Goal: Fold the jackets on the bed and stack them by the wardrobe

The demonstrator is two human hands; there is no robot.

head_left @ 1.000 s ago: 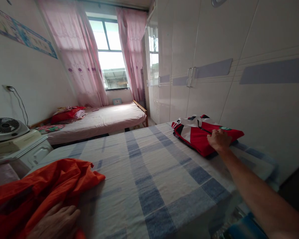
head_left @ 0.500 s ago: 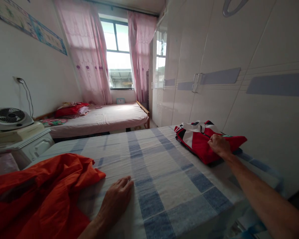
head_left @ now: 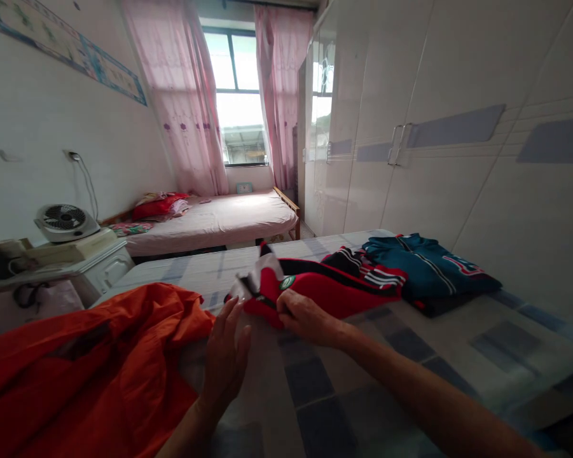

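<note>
Across a blue-checked bedsheet [head_left: 310,376], beside a crumpled orange garment [head_left: 124,369], the left hand [head_left: 225,353] stands with fingers open near a red tracksuit jacket [head_left: 343,294] gripped in the curled right hand [head_left: 308,316]. Drawn off the pile within the last half second, it now lies mid-bed, partly loosened, exposing a folded teal zip-up jacket [head_left: 413,262] near the wardrobe [head_left: 439,191].

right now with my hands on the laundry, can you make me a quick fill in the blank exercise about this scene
1. The right hand grips a mostly ____ jacket.
2. The folded teal top lies to the ____ of that jacket as the camera sees it.
3. The crumpled garment beside the left forearm is ____.
4. The curtains at the window are ____.

Missing words: red; right; orange; pink.
</note>
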